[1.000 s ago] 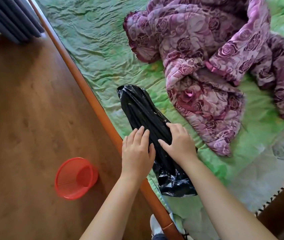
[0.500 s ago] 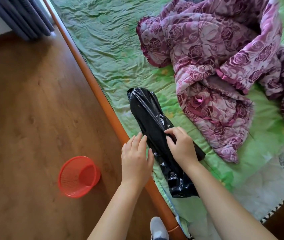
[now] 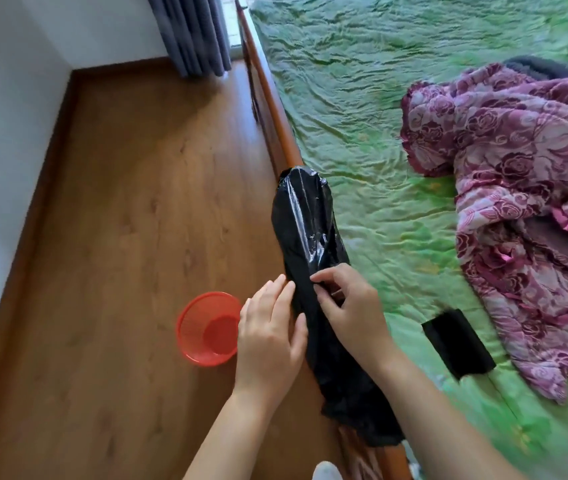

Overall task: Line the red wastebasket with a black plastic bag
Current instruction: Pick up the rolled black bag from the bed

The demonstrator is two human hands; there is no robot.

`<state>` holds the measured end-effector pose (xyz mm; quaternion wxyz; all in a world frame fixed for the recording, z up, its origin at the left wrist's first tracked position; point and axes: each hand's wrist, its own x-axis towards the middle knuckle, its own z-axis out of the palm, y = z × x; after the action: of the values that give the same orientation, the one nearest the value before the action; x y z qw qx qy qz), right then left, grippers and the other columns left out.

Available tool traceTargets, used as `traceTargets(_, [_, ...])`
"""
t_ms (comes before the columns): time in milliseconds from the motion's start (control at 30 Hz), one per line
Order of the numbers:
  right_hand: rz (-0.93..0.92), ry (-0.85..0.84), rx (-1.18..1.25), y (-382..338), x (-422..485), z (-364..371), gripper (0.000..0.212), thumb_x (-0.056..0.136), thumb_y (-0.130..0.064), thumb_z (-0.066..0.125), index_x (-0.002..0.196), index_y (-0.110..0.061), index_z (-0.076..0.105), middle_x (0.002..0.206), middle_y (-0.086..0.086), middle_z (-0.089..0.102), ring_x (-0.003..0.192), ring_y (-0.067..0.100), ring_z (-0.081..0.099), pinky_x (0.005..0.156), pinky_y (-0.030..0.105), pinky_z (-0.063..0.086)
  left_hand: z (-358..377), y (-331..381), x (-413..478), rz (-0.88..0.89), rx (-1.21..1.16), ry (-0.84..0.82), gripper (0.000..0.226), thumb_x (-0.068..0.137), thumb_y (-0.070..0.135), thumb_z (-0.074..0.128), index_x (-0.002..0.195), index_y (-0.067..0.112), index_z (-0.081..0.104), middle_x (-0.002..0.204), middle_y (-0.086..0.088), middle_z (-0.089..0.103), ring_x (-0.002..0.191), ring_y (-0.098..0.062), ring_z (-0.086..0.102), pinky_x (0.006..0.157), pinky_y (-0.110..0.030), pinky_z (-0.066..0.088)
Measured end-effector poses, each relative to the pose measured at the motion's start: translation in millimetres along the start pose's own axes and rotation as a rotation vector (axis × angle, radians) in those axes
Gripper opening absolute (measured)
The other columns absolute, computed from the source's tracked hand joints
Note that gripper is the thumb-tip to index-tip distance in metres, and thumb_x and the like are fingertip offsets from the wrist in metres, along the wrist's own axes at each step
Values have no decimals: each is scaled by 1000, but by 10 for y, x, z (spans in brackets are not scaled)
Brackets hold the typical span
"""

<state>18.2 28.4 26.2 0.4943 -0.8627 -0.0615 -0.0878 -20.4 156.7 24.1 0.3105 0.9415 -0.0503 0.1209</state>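
A long, crumpled black plastic bag is held up over the bed's wooden side rail. My right hand pinches the bag's middle between thumb and fingers. My left hand presses flat against the bag's left side, fingers together. The red mesh wastebasket stands upright on the wooden floor just left of my left hand, with nothing inside. A flat black folded piece, seemingly more bags, lies on the bed to the right.
The bed with a green wrinkled sheet fills the right side, edged by an orange wooden rail. A purple rose-patterned blanket is heaped on it. Grey curtains and a white wall bound the floor.
The bag has been lifted off the sheet and moved left over the bed rail. My right hand went from flat on it to pinching it. The view swung left; the folded black piece appeared.
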Motion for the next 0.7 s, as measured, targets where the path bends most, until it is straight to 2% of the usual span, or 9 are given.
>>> traceTargets(267, [-73, -140, 93, -316, -16, 968, 13, 79, -1, 64, 85, -12, 64, 81, -5, 60, 78, 3, 56, 69, 7, 43, -409, -856, -326, -179, 15, 80, 46, 81, 10, 65, 124, 8, 51, 127, -12, 56, 119, -28, 49, 99, -49, 40])
traceTargets(467, [-56, -188, 135, -149, -132, 1765, 12, 80, -2, 63, 88, -11, 65, 84, -2, 63, 79, 7, 60, 72, 18, 50, -257, -1517, -570, -215, 29, 101, 45, 81, 10, 65, 124, 6, 51, 126, -13, 56, 118, -28, 50, 98, -48, 41])
traceTargets(700, [-33, -188, 190, 352, -235, 2475, 16, 80, -3, 63, 86, -17, 65, 81, -7, 64, 73, 3, 60, 68, 9, 45, 155, -2177, -758, -224, 35, 143, 46, 82, 12, 64, 125, 7, 50, 129, -10, 55, 120, -25, 48, 101, -43, 38])
